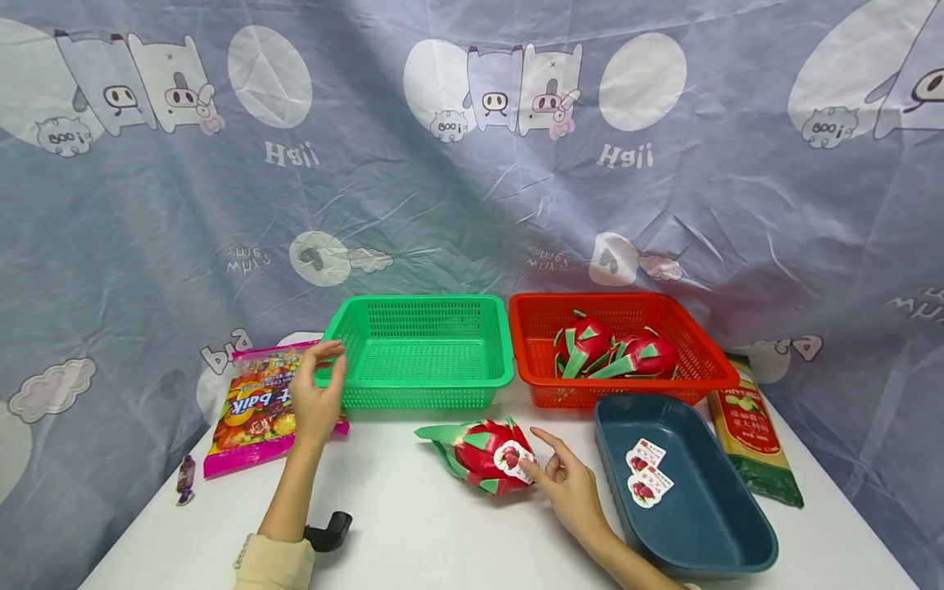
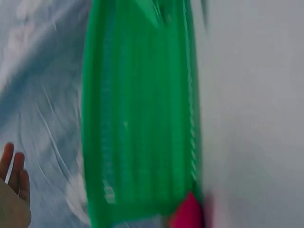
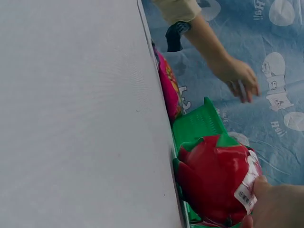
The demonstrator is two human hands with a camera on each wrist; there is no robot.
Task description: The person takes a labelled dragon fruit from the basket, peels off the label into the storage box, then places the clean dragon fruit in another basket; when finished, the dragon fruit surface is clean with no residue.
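A red dragon fruit [image 1: 475, 451] with green leaf tips lies on the white table, its leafy end pointing left. On its right end sits a round white sticker [image 1: 510, 456] with a dragon fruit picture. My right hand [image 1: 574, 489] is at that end, thumb at the sticker's edge and index finger stretched out past it. In the right wrist view, the fruit [image 3: 213, 180] looms large with the thumb against its label [image 3: 247, 185]. My left hand [image 1: 317, 395] is raised with relaxed fingers and holds nothing, overlapping the candy bag and the green basket's left edge in the head view.
A green basket [image 1: 420, 395] stands at the back, beside a red basket [image 1: 627, 392] holding two dragon fruits [image 1: 642, 356]. Right of me, a blue tray [image 1: 708, 492] contains stickers [image 1: 645, 487]. A green-red packet [image 1: 752, 426], candy bag [image 1: 251, 401] and wrapped candy [image 1: 186, 479] lie at the sides.
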